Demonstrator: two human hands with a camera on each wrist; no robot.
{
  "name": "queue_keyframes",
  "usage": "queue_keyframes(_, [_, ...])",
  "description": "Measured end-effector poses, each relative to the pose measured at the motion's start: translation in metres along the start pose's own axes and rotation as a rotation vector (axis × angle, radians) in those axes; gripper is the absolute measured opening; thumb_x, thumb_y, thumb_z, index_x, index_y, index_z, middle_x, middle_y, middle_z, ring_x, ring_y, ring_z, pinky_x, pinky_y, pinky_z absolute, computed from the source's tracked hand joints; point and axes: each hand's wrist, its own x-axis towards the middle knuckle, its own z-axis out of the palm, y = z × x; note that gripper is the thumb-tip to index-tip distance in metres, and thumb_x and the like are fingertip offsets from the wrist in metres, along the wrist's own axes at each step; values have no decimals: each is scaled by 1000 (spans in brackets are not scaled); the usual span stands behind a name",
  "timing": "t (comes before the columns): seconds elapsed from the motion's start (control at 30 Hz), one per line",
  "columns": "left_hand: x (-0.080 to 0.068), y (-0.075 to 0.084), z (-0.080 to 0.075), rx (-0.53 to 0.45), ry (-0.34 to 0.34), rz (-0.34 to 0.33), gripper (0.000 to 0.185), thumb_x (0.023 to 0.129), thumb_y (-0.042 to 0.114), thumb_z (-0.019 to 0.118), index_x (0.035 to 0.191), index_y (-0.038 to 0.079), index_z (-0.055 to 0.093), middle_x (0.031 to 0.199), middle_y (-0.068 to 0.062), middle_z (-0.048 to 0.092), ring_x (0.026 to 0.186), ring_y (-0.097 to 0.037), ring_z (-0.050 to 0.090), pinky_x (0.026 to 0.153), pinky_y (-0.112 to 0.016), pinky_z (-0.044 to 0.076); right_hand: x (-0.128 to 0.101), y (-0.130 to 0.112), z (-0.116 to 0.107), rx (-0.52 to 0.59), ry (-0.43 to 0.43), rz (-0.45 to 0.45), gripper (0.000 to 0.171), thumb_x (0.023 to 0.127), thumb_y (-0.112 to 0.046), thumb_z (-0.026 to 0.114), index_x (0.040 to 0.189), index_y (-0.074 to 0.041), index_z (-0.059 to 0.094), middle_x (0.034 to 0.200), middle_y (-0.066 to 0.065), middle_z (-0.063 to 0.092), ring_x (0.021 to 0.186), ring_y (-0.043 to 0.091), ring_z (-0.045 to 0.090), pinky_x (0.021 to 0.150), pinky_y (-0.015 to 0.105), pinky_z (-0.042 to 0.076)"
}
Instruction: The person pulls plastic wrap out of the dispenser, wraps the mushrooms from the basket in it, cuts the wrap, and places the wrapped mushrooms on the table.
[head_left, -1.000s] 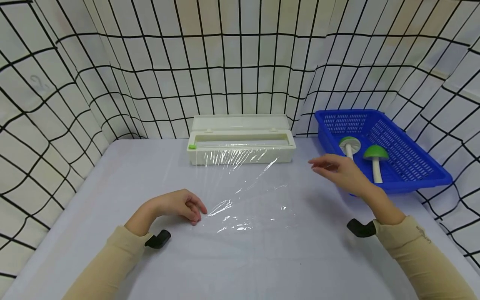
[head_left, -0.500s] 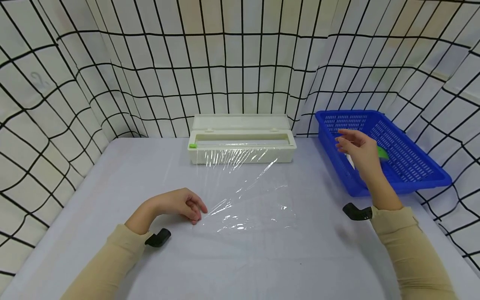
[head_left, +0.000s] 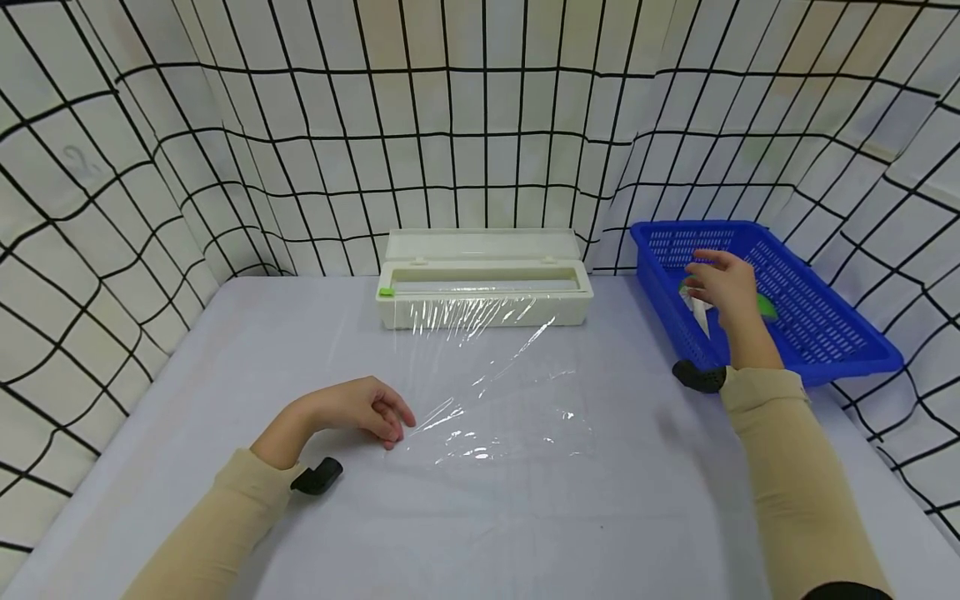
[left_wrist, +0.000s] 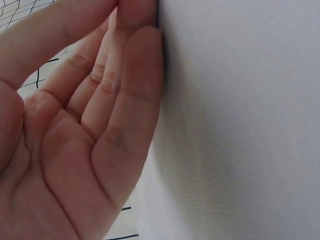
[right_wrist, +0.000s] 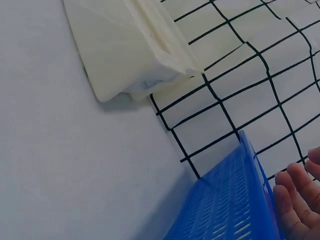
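In the head view my left hand (head_left: 366, 412) is low on the table, thumb and fingers together at the near left corner of a clear sheet of plastic wrap (head_left: 480, 417). Creases in the film run toward those fingertips. The sheet comes from a white wrap dispenser (head_left: 483, 312) at the back, whose lid stands up. My right hand (head_left: 726, 287) hovers inside the blue basket (head_left: 847, 362), its fingers loosely bent and holding nothing. Below them shows one toy mushroom's white stem (head_left: 701, 315); a second mushroom's green cap (head_left: 767, 307) is mostly hidden behind the hand.
A black wire grid (head_left: 483, 158) backed with white sheeting stands around the table's back and sides. A white cloth (head_left: 480, 533) covers the tabletop. On the dispenser's left end sits a small green slider (head_left: 386, 292).
My right hand has moved from left of the basket to the right and forward, over the mushrooms, covering part of them. The left hand and the film stay put.
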Motion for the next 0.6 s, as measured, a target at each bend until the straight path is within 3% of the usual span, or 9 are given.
queue_keyframes(0.1, [0, 0, 1, -3, -3, 1, 26, 88, -9, 63, 113, -15, 66, 85, -9, 71, 76, -17, 67, 79, -27, 58, 7, 3, -1, 17, -12, 69, 56, 106, -18, 55, 157, -3, 37, 112, -1, 57, 75, -1, 66, 73, 18, 58])
queue_keyframes(0.23, [-1, 0, 1, -4, -3, 3, 26, 88, -9, 63, 113, -15, 66, 85, -9, 71, 77, -17, 67, 79, -27, 58, 14, 9, -6, -75, -11, 78, 56, 107, -14, 51, 157, 1, 34, 130, 16, 59, 67, -6, 62, 74, 18, 58])
queue_keyframes(0.4, [-1, -1, 1, -6, 0, -1, 25, 89, -8, 63, 113, -14, 66, 86, -9, 71, 77, -17, 67, 80, -27, 58, 18, 17, -16, -202, -60, 124, 55, 106, -9, 47, 156, 8, 30, 154, 31, 39, 62, -5, 58, 83, 25, 59])
queue_keyframes(0.5, [0, -2, 1, 0, 1, -1, 25, 89, -8, 64, 114, -13, 67, 86, -9, 72, 77, -17, 68, 80, -27, 58, 20, 25, -23, -243, -90, 182, 57, 105, -9, 47, 156, 10, 29, 157, 31, 34, 75, 4, 62, 95, 35, 56])
queue_keyframes(0.6, [2, -2, 2, 2, -5, 0, 25, 90, -7, 64, 114, -13, 67, 86, -9, 72, 77, -17, 68, 80, -27, 58, 23, 34, -29, -271, -93, 240, 59, 103, -9, 49, 156, 9, 29, 158, 30, 32, 106, 26, 62, 106, 45, 49])
